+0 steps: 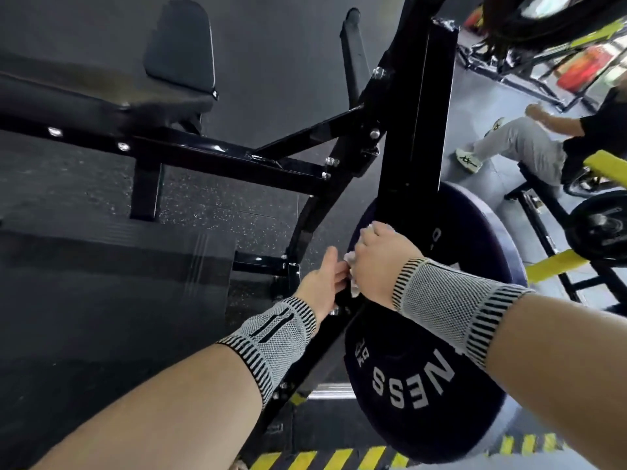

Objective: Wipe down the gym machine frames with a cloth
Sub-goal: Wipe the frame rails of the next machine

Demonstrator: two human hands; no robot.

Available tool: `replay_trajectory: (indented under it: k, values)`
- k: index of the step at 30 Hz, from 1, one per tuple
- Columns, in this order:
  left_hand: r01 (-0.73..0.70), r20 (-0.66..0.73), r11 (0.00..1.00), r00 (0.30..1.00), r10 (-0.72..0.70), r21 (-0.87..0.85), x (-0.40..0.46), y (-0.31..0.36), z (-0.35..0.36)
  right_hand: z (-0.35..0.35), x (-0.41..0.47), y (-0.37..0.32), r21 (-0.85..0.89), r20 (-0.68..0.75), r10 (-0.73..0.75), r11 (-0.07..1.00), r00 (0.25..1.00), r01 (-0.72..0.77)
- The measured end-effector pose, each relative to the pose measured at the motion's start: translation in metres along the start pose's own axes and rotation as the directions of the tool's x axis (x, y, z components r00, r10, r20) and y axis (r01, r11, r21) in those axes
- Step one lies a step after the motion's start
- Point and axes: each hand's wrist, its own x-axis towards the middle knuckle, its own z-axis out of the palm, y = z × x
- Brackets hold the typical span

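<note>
Low on the black frame point(339, 212), just beside the big dark weight plates point(424, 385), I have both hands working close together. My right hand point(380, 262) is curled over the white cloth point(351, 266) and holds it against the metal, with only small parts of the cloth showing under the palm. My left hand point(322, 283) reaches in from the side with the fingers rather straight, and their tips touch the edge of the cloth; I cannot tell for sure if they pinch it. Both wrists carry grey knitted wrist bands point(451, 300).

To do this step well, I think I should spread the cloth flatter under the palm, press firmly and follow the bar in long strokes, going around the bolts point(330, 162) and joints where dust likes to stay. The glossy paint probably shows smears, so a clean side of the cloth will be useful.

Under the machine is a dark speckled rubber floor point(220, 212), with yellow and black hazard stripes point(339, 459) near my feet. A padded seat point(169, 62) is at the upper left, and another person point(529, 147) sits on yellow equipment point(556, 262) at the right.
</note>
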Motion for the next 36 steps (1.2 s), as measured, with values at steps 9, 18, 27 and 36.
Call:
replay_trajectory:
  k: [9, 18, 27, 36]
  values:
    - [0.040, 0.026, 0.995, 0.999, -0.038, -0.095, 0.000, -0.021, 0.001, 0.022, -0.007, -0.017, -0.224, -0.111, 0.023, 0.973, 0.994, -0.048]
    - [0.025, 0.010, 0.986, 1.000, -0.024, -0.163, 0.003, -0.042, -0.001, 0.005, -0.024, -0.027, -0.212, 0.032, 0.052, 0.976, 0.998, -0.044]
    - [-0.026, -0.128, 0.989, 0.992, 0.007, -0.146, -0.004, -0.060, -0.018, -0.013, 0.023, -0.045, 0.292, -0.047, 0.213, 0.937, 0.976, -0.191]
    - [-0.015, -0.076, 0.997, 0.997, 0.010, -0.071, 0.000, -0.048, -0.007, 0.075, 0.002, -0.098, 0.214, -0.391, 0.276, 0.955, 0.878, -0.205]
